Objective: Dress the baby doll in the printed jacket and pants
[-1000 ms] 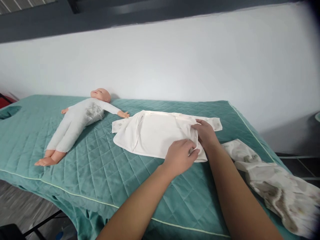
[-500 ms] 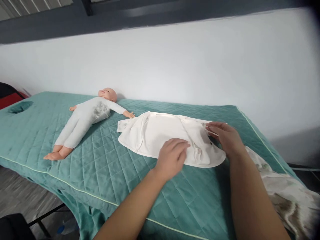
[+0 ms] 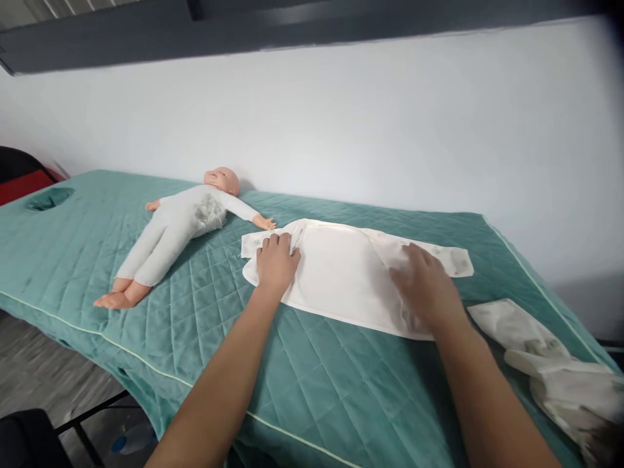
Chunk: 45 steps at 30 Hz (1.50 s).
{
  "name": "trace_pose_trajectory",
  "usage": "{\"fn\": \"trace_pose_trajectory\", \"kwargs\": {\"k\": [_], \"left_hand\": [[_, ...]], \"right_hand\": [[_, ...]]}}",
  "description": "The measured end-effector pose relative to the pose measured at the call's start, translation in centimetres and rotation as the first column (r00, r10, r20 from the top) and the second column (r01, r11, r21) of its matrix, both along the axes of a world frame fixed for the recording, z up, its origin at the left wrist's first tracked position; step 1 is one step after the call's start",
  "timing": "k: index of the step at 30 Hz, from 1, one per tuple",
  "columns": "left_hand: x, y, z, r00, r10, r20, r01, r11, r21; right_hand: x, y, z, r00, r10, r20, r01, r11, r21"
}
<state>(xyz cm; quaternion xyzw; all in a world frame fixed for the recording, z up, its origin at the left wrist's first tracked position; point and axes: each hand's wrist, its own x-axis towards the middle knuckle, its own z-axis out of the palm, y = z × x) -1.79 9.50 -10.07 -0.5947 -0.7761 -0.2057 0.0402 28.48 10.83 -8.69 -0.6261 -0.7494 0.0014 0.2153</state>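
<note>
A white baby garment [image 3: 336,273] lies spread out on the green quilted bed cover, its small-printed sleeves reaching out to either side. My left hand [image 3: 277,265] lies over the garment's left side near the sleeve, fingers spread on the cloth. Over the right side is my right hand [image 3: 425,286], slightly blurred, its fingers apart and touching or just above the cloth. A baby doll [image 3: 182,221] with a white cloth body lies on its back left of the garment. Its outstretched hand is beside the left sleeve.
The quilted bed cover [image 3: 302,377] has a face hole [image 3: 51,198] at the far left. Another printed cloth [image 3: 550,357] lies crumpled at the right edge. A white wall [image 3: 390,130] runs behind the bed. Something black and red [image 3: 24,175] stands beyond the left end.
My left hand has moved left across the garment to its left side. My right hand has come nearer, and the right sleeve now lies extended. The view has shifted slightly.
</note>
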Motion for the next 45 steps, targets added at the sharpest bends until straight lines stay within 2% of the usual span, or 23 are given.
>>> {"fn": "trace_pose_trajectory", "kwargs": {"k": [4, 8, 11, 14, 21, 24, 28, 31, 33, 36, 38, 41, 45], "left_hand": [[-0.7, 1.9, 0.1, 0.999, -0.037, 0.0, 0.037, 0.997, -0.066], [-1.2, 2.6, -0.2, 0.997, -0.018, 0.079, 0.016, 1.0, 0.026], [-1.4, 2.4, -0.5, 0.99, 0.0, 0.14, -0.019, 0.99, 0.137], [-1.4, 2.2, -0.6, 0.979, 0.002, 0.203, -0.04, 0.982, 0.183], [-1.4, 2.2, -0.4, 0.968, 0.025, 0.25, -0.065, 0.987, 0.15], [-1.3, 2.3, -0.5, 0.972, 0.013, 0.234, -0.043, 0.991, 0.124], [-1.2, 2.4, -0.5, 0.972, 0.014, 0.234, -0.039, 0.994, 0.105], [-1.2, 2.4, -0.4, 0.97, 0.015, 0.242, -0.039, 0.995, 0.095], [-1.3, 2.4, -0.4, 0.968, 0.004, 0.252, -0.03, 0.995, 0.1], [-1.5, 2.2, -0.5, 0.96, -0.029, 0.277, -0.004, 0.993, 0.117], [-1.5, 2.1, -0.6, 0.953, -0.066, 0.295, 0.024, 0.989, 0.144], [-1.6, 1.9, -0.9, 0.942, -0.145, 0.304, 0.08, 0.973, 0.219], [-1.4, 1.9, -1.2, 0.931, -0.196, 0.307, 0.118, 0.96, 0.255]], "right_hand": [[-1.8, 0.6, -1.8, 0.995, 0.009, 0.102, -0.005, 0.999, -0.037], [-2.0, 1.0, -1.0, 0.996, -0.053, 0.077, 0.057, 0.997, -0.052], [-2.1, 0.7, 0.0, 0.977, -0.213, -0.006, 0.212, 0.977, -0.029], [-2.1, 0.4, 0.4, 0.926, -0.36, -0.115, 0.363, 0.932, 0.005], [-1.6, 0.4, 0.1, 0.905, -0.326, -0.272, 0.353, 0.934, 0.057], [-1.7, 0.3, 0.1, 0.946, -0.232, -0.228, 0.262, 0.959, 0.111], [-3.8, -1.2, 0.5, 0.986, 0.048, -0.159, -0.006, 0.967, 0.255], [-7.7, -2.0, 0.4, 0.944, 0.237, -0.23, -0.209, 0.968, 0.14], [-11.2, -1.2, -0.1, 0.88, 0.396, -0.263, -0.404, 0.914, 0.022], [-16.5, 2.3, -0.9, 0.79, 0.52, -0.326, -0.569, 0.819, -0.072], [-19.4, 5.2, -1.4, 0.772, 0.526, -0.357, -0.592, 0.8, -0.1], [-21.6, 8.6, -2.1, 0.798, 0.492, -0.347, -0.55, 0.831, -0.087], [-21.8, 9.9, -3.0, 0.816, 0.485, -0.315, -0.53, 0.845, -0.073]]}}
